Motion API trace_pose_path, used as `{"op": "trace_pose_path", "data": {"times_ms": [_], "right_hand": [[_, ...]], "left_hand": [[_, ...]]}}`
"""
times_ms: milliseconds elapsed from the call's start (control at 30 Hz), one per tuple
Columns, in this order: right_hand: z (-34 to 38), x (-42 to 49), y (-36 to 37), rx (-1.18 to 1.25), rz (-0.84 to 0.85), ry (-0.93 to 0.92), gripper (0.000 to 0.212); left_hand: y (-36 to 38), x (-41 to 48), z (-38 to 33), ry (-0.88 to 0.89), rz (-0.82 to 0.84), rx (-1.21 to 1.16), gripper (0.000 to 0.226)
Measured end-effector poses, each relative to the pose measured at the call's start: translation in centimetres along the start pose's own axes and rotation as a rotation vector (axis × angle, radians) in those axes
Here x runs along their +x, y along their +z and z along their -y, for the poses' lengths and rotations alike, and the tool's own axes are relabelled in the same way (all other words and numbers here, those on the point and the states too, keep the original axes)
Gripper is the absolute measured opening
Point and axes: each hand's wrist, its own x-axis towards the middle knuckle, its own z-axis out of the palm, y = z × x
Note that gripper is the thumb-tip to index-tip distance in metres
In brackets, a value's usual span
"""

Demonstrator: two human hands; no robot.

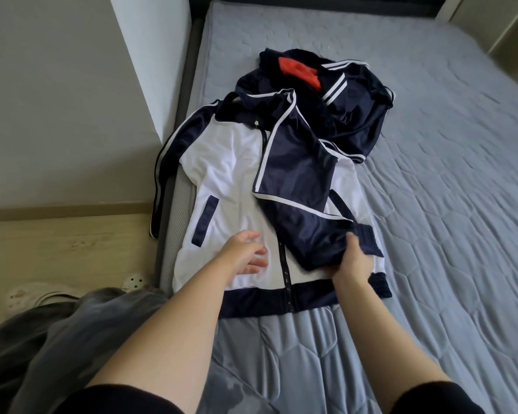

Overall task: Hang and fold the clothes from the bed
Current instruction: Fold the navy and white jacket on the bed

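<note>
Bed (431, 174) edge holds jacket (222, 162); left hand (245, 252) flat on it, right hand (355, 258) gripping sleeve (305, 216)

Right of the jacket (222, 174), the bed (446, 174) lies open to its far side, the widest passage for a hand. A narrower open strip runs along the bed below the jacket's hem. On the left, a white wall (150, 55) stands close to the bed's edge, and the hanging sleeve (159, 186) drapes into that gap. Behind, a heap of navy clothes (350, 109) lies against the jacket's top. The folded sleeve (296, 174), gripped by the right hand (355, 261), covers the right front. The left hand (243, 255) is spread over the left front.
</note>
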Motion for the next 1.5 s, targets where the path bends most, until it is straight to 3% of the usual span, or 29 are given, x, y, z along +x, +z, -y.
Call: {"op": "trace_pose_path", "data": {"times_ms": [100, 200, 333, 433, 500, 567, 633, 667, 733, 800, 900, 967, 1100, 1200, 1267, 1367, 1500], "right_hand": [[1.8, 2.2, -0.6, 0.033, -0.139, -0.007, 0.026], [1.7, 4.3, -1.5, -0.122, -0.145, 0.032, 0.011], [0.9, 4.1, -3.1, -0.491, 0.129, 0.042, 0.014], [2.0, 3.0, -4.0, -0.941, 0.341, 0.077, 0.015], [2.7, 2.6, -4.0, -1.211, 0.328, -0.118, 0.022], [2.6, 2.4, -3.4, -1.360, 0.202, -0.557, 0.037], [2.2, 1.8, -2.1, -1.298, 0.233, -0.922, 0.050], [2.1, 1.4, -1.0, -1.237, 0.317, -0.979, 0.049], [1.7, 1.4, 0.8, -1.202, 0.476, -0.935, 0.041], [1.1, 1.8, 2.1, -1.320, 0.551, -0.892, 0.030], [0.3, 2.4, 2.9, -1.349, 0.591, -0.895, 0.018], [0.2, 2.9, 3.0, -1.302, 0.570, -0.867, 0.025], [0.8, 3.4, 3.2, -1.216, 0.529, -0.626, 0.056], [1.3, 3.7, 3.3, -1.120, 0.573, -0.506, 0.047], [1.8, 4.2, 3.1, -1.059, 0.584, -0.484, 0.035], [3.4, 4.5, 2.4, -0.762, 0.547, -0.382, 0.017], [6.2, 5.5, 1.0, -0.529, 0.445, -0.298, 0.023]], "left_hand": [[0.1, 0.1, 0.0, 0.017, 0.007, -0.006, 0.042], [0.7, 0.3, 0.0, 0.037, 0.030, -0.053, 0.037], [1.9, 0.6, -0.2, 0.057, 0.086, -0.090, 0.028], [2.5, 0.7, -0.2, 0.068, 0.048, -0.114, 0.029], [2.6, 0.9, -0.1, 0.067, 0.005, -0.133, 0.034], [2.7, 1.2, 0.1, 0.069, -0.041, -0.136, 0.035], [2.8, 1.3, 0.2, 0.077, -0.073, -0.142, 0.036], [2.8, 1.4, 0.3, 0.081, -0.084, -0.138, 0.039], [2.9, 1.5, 0.2, 0.096, -0.111, -0.126, 0.050], [2.9, 1.8, 0.0, 0.147, -0.175, -0.136, 0.068], [2.3, 2.5, -0.3, 0.289, -0.258, -0.037, 0.090], [1.7, 2.9, -0.6, 0.364, -0.246, 0.072, 0.091], [1.4, 4.0, -1.2, 0.463, -0.226, 0.200, 0.073], [1.7, 4.3, -1.7, 0.423, -0.311, 0.268, 0.021], [1.9, 4.3, -1.9, 0.343, -0.325, 0.191, 0.010], [3.2, 4.2, -2.5, 0.212, -0.214, -0.160, 0.020], [6.2, 4.0, -3.5, 0.034, 0.021, -0.535, 0.021]]}}
